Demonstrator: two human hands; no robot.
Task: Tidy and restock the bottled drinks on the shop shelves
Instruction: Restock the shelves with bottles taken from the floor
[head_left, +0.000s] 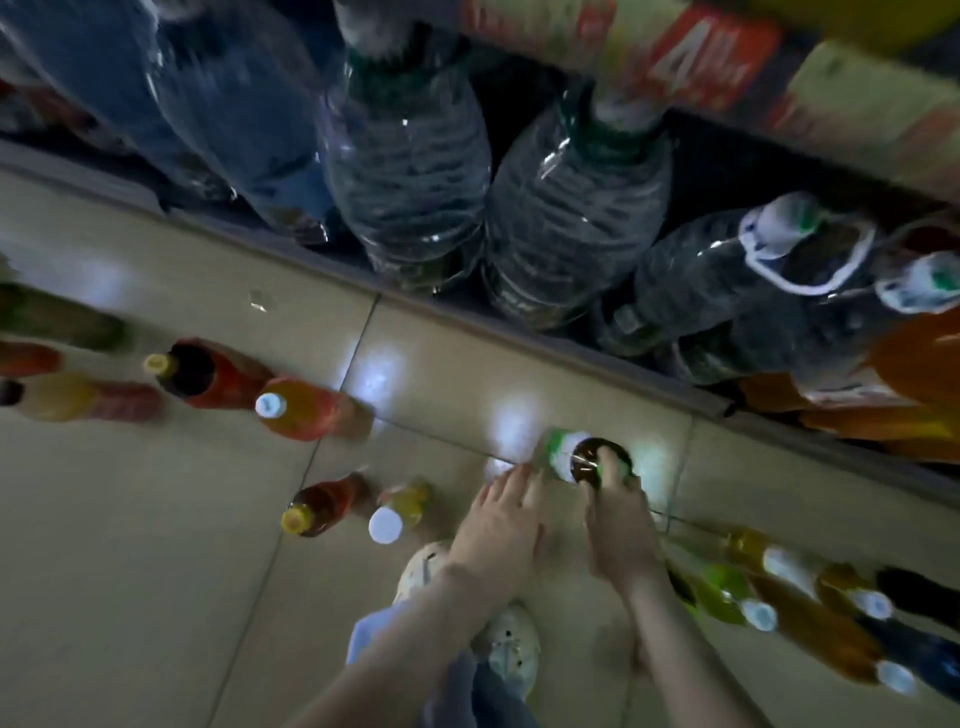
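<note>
I look down at a tiled floor in front of the bottom shelf (519, 332). My right hand (618, 525) is shut on the top of a dark bottle with a green and white label (576, 457) standing on the floor. My left hand (498, 525) is beside it on the left, fingers spread, holding nothing. Large clear water bottles (410, 171) fill the shelf above. Orange and red drink bottles (306, 410) stand loose on the floor to the left.
Two small bottles (322, 504) stand just left of my left hand. A row of green, amber and dark bottles (769, 603) lies at the right. My shoes (509, 644) are below my hands. Orange bottles (914, 374) sit at the shelf's right end.
</note>
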